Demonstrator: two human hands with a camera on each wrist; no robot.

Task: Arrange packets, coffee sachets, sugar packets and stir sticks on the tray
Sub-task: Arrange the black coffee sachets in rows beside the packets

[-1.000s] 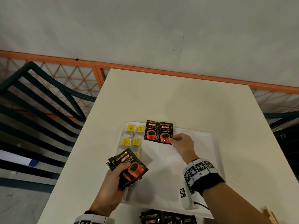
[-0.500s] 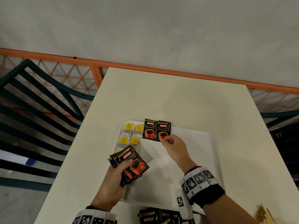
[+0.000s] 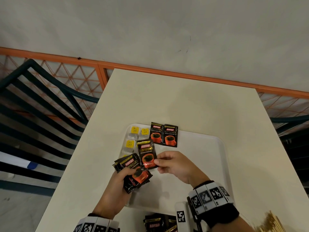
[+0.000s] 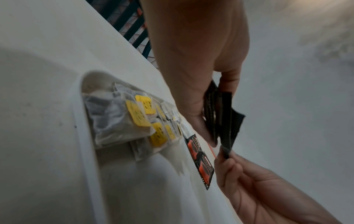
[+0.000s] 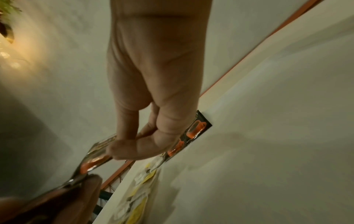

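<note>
Furthest left on the tray [image 3: 215, 164], the yellow-tagged packets [image 3: 134, 130] sit in their block by the left rim, as they did a second ago. Just beside them, your left hand [image 3: 117, 186] is curled round a fanned stack of coffee sachets [image 3: 133, 171], gripping them above the tray's left edge. Next to it is what has changed: your right hand [image 3: 173, 164], which a second ago was at the two laid sachets [image 3: 163, 135] by the far rim, has come back to the stack and now pinches one single sachet [image 3: 148, 154] by its lower right corner between thumb and fingers. That sachet stands nearly upright, lifted clear of the fan.

So two sachets are down side by side and the third looks freshly drawn, probably meant to lie to the right of the pair. The rest of the tray to the right is bare. On the worktop [image 3: 184, 101] at your near edge, more sachets [image 3: 158, 223] wait, and the stir sticks [image 3: 270, 223] lie blurred at the far right, not yet on the tray. I cannot pick out sugar packets.
</note>
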